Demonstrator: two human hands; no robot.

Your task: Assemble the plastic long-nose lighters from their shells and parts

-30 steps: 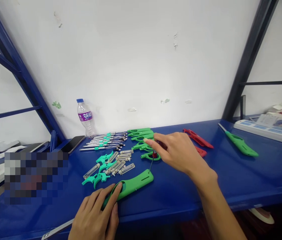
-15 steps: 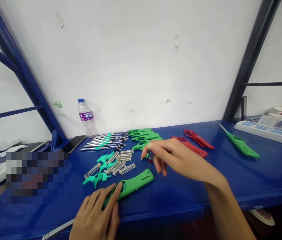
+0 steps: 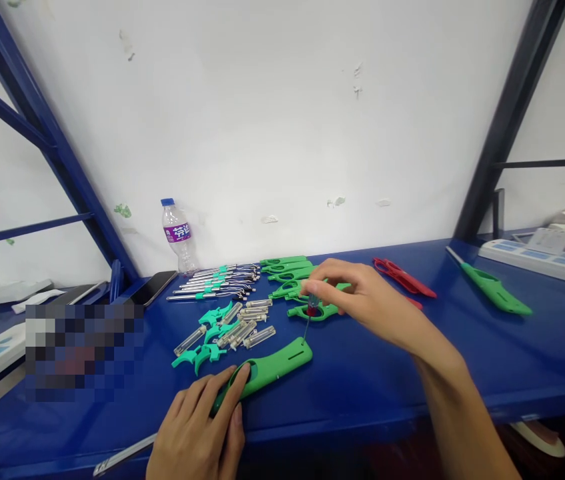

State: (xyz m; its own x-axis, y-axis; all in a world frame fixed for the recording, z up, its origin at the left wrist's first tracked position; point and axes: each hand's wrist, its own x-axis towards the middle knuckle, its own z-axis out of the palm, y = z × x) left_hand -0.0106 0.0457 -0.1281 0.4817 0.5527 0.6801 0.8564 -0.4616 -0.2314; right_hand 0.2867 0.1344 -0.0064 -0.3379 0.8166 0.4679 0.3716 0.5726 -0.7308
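My left hand (image 3: 197,433) presses down on the near end of a green plastic lighter shell (image 3: 275,365) lying on the blue shelf (image 3: 412,373); its fingers are closed over the shell's handle loop. My right hand (image 3: 362,300) pinches a small red-handled screwdriver (image 3: 309,313) upright, its thin tip touching the far end of that shell. Just behind the tip lie more green shells (image 3: 292,273).
Teal triggers and clear tubes (image 3: 227,330) sit left of the shell, metal rods (image 3: 212,283) behind them. A water bottle (image 3: 178,235) and phone (image 3: 152,287) stand at the wall. Red shells (image 3: 405,277), an assembled green lighter (image 3: 495,291) and a power strip (image 3: 542,261) lie right.
My right hand turned the screwdriver between its fingers and stayed over the shell's far end. The view shifted slightly right. My left hand kept its hold.
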